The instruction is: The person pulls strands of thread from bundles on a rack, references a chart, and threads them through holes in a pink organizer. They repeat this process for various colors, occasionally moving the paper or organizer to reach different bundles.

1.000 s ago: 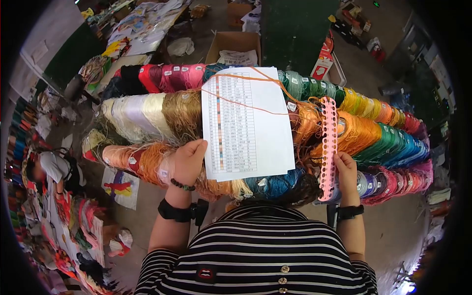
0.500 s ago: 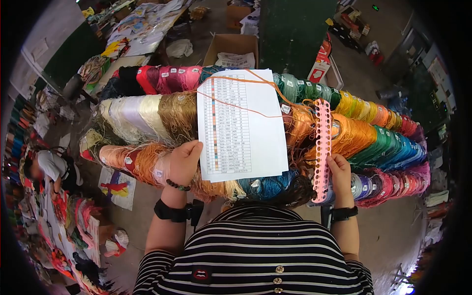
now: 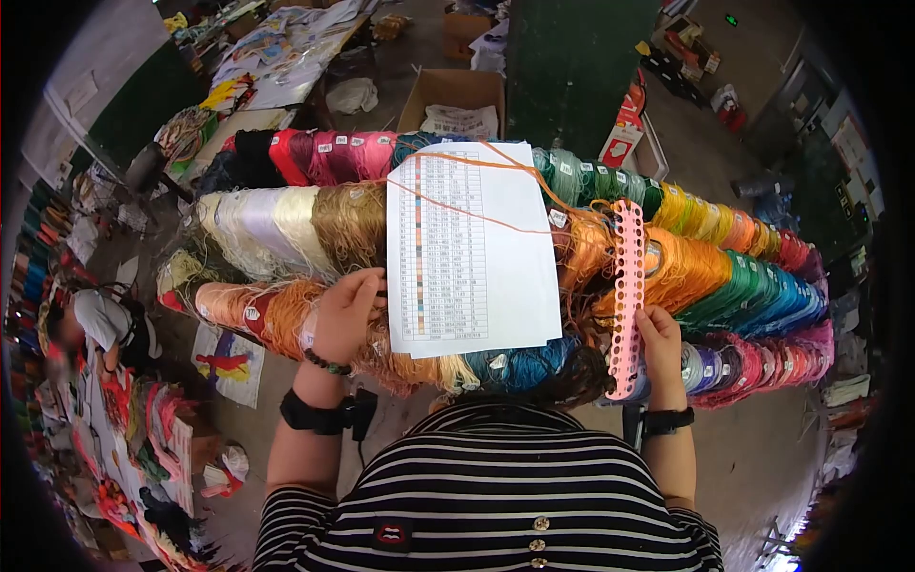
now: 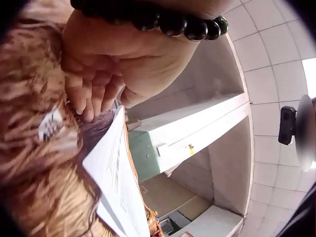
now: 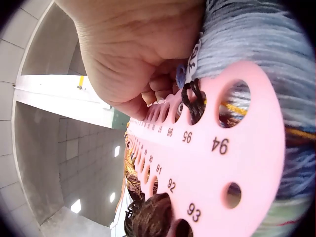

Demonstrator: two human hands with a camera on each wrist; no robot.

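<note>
Stacked printed sheets (image 3: 519, 248) lie over the thread bundles, with a numbered table and a strip of colour swatches. My left hand (image 3: 348, 310) is beside their left edge, fingers loosely bent; in the left wrist view the thumb is right by a corner of the paper (image 4: 118, 168). My right hand (image 3: 660, 341) pinches the edge of a long pink thread card (image 3: 624, 329), held upright. The right wrist view shows its numbered holes, with dark brown floss (image 5: 153, 217) looped through some. An orange strand (image 3: 448, 197) runs across the sheets to the card.
Rows of labelled thread bundles in many colours, such as cream thread (image 3: 295, 224) and orange thread (image 3: 681, 272), spread across in front. Behind stand a cardboard box (image 3: 429, 95) and a green panel (image 3: 572, 76). Another person (image 3: 110, 324) is at the left by a cluttered table.
My left hand has drawn back slightly to the left from the sheets' edge, where its fingers touched before. The right hand keeps its pinch on the pink card.
</note>
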